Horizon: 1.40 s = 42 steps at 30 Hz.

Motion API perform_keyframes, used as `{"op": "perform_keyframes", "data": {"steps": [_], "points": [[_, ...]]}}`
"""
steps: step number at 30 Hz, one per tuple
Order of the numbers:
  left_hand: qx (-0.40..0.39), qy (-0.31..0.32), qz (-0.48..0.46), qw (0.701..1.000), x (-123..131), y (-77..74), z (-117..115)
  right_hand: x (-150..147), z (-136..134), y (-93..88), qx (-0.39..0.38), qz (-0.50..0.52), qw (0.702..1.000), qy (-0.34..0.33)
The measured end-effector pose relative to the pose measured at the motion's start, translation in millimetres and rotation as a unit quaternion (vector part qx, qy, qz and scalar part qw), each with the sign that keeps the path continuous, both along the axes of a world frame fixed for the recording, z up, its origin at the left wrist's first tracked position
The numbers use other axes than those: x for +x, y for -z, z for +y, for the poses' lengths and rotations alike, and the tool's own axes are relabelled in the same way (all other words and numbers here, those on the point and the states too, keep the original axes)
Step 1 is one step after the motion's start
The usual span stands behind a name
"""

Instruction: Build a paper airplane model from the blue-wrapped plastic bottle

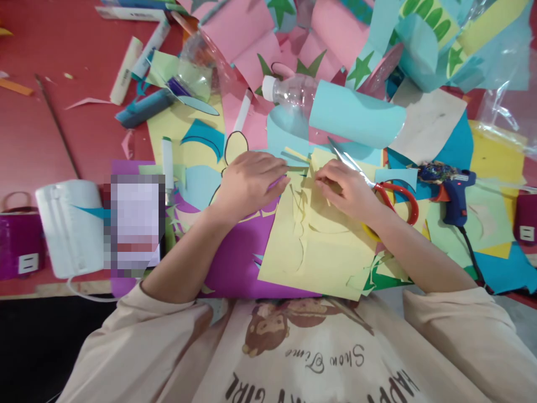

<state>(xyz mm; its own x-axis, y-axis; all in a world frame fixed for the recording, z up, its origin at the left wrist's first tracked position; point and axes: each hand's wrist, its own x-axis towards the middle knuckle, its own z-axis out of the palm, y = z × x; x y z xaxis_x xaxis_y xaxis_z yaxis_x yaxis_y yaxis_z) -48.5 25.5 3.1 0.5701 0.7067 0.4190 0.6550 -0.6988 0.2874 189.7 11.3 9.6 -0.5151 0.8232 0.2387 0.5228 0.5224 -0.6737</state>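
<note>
My left hand (pixel 254 183) is curled palm down above the purple paper (pixel 239 260), fingertips and thumb close together; whatever lies between them is hidden. To its right, my right hand (pixel 346 187) rests over a pale yellow paper sheet (pixel 331 257) with its fingers bent in. I cannot make out what its fingertips hold. Scissors (pixel 384 193) with red and yellow handles lie just beyond my right hand, blades pointing away to the left. A narrow yellow paper strip (pixel 297 154) lies between and beyond the hands.
A clear plastic bottle (pixel 293 92) wrapped in light blue paper lies ahead. At right is a blue glue gun (pixel 455 198) with its cord. Markers (pixel 126 70) are scattered at upper left. A white device (pixel 69 229) and a blurred phone (pixel 136 224) lie at left.
</note>
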Motion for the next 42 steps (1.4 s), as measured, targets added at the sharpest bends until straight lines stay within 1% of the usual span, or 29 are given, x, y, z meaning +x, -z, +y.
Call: {"op": "perform_keyframes", "data": {"steps": [2, 4, 6, 8, 10, 12, 14, 15, 18, 19, 21, 24, 27, 29, 31, 34, 36, 37, 39, 41, 42], "points": [[-0.001, -0.027, -0.046, 0.999, -1.4, -0.7, 1.3, -0.6, -0.3, -0.5, -0.006, -0.014, 1.000, 0.007], [0.008, -0.071, -0.097, 0.993, -2.2, -3.9, 0.5, -1.2, -0.4, -0.5, -0.006, -0.024, 1.000, 0.013], [0.017, -0.118, -0.158, 0.980, -2.2, -8.7, -2.7, -1.5, -0.3, 0.2, -0.001, -0.033, 0.999, 0.015], [0.018, -0.150, -0.208, 0.966, -1.4, -13.1, -7.4, -1.5, -0.1, 1.0, 0.002, -0.036, 0.999, 0.012], [0.014, -0.161, -0.235, 0.959, 0.0, -15.9, -12.2, -1.2, -0.1, 1.4, 0.001, -0.034, 0.999, 0.007], [0.001, -0.151, -0.254, 0.955, 1.7, -16.9, -16.1, -0.9, -0.1, 1.2, -0.006, -0.025, 1.000, 0.010], [-0.015, -0.112, -0.278, 0.954, 3.6, -16.6, -18.7, -0.5, -0.1, 0.5, -0.009, -0.010, 1.000, 0.016], [-0.033, -0.081, -0.286, 0.954, 4.7, -16.1, -19.5, -0.2, -0.2, 0.1, -0.005, 0.000, 1.000, 0.013], [-0.139, 0.042, -0.271, 0.952, 8.6, -13.7, -20.3, 0.7, -0.3, -0.7, 0.020, 0.027, 0.999, -0.019], [-0.179, 0.085, -0.255, 0.947, 10.0, -12.6, -20.1, 1.1, -0.4, -0.6, 0.028, 0.034, 0.999, -0.029], [-0.229, 0.154, -0.221, 0.935, 12.5, -10.0, -19.1, 1.5, -0.3, 0.2, 0.034, 0.043, 0.998, -0.034], [-0.262, 0.207, -0.183, 0.925, 15.0, -6.8, -17.5, 1.4, 0.7, 2.5, 0.032, 0.049, 0.998, -0.013], [-0.272, 0.227, -0.206, 0.912, 15.8, -4.9, -16.9, 1.1, 2.2, 4.2, 0.022, 0.062, 0.998, 0.003], [-0.244, 0.217, -0.243, 0.913, 15.7, -4.5, -17.3, 1.3, 2.7, 4.2, 0.000, 0.077, 0.997, 0.015], [-0.195, 0.189, -0.271, 0.923, 15.2, -4.6, -18.1, 1.9, 2.6, 3.1, -0.036, 0.092, 0.994, 0.048], [-0.152, 0.114, -0.272, 0.943, 14.8, -3.5, -20.0, 3.4, 2.0, -0.1, -0.093, 0.141, 0.980, 0.104], [-0.151, 0.054, -0.288, 0.944, 15.2, -0.4, -21.2, 5.0, 2.2, -2.8, -0.127, 0.202, 0.963, 0.121], [-0.155, 0.025, -0.316, 0.936, 15.4, 1.7, -21.6, 6.0, 2.4, -4.2, -0.149, 0.235, 0.953, 0.118], [-0.178, -0.021, -0.390, 0.903, 15.1, 5.1, -21.1, 8.5, 3.1, -7.6, -0.210, 0.285, 0.931, 0.086], [-0.229, -0.035, -0.434, 0.871, 13.5, 4.0, -18.5, 11.1, 3.7, -11.8, -0.293, 0.288, 0.912, 0.009], [-0.266, -0.025, -0.432, 0.861, 12.4, 0.9, -16.6, 12.1, 4.0, -14.2, -0.336, 0.266, 0.903, -0.038]]}}
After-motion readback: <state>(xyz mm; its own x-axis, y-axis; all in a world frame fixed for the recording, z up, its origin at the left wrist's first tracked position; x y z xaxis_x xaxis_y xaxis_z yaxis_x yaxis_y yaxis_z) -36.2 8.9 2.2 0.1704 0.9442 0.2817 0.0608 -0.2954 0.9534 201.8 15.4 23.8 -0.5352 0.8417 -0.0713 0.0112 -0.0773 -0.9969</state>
